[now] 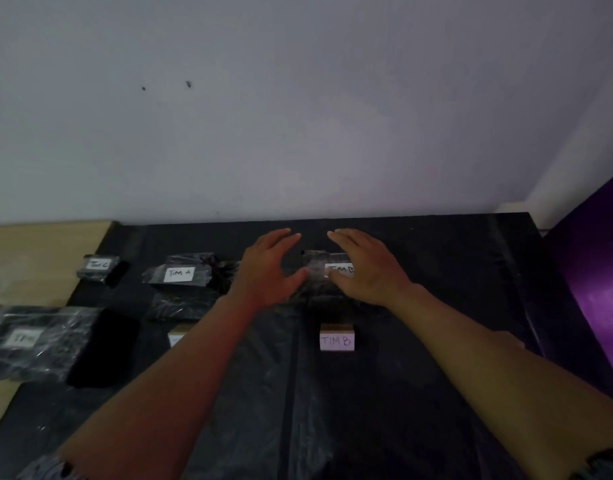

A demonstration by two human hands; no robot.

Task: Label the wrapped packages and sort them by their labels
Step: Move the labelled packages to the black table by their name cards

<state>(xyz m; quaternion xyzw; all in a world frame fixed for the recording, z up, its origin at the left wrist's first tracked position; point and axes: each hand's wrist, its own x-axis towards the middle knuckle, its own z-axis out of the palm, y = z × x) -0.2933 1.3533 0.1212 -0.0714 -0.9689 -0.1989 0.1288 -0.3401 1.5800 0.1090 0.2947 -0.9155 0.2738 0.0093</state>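
Grip: both hands are lying flat, fingers spread, clasping nothing; right hand [362,268] is pressing the TIM B package [324,268], left hand [267,268] is steadying its end.
Package: resting far on the desk [436,306], behind the TIM B marker [336,339], likely matching labels.
Others: TIM A package [180,273] is sitting left.

Five wrapped packages lie on the counter [436,258]: one labelled TIM C [99,268], one TIM A [180,273], one unlabelled [180,306], one large with a blurred label [38,341], one TIM B [327,271]. Two standing label cards: TIM B [336,337], and one half hidden [178,334]. Two hands.
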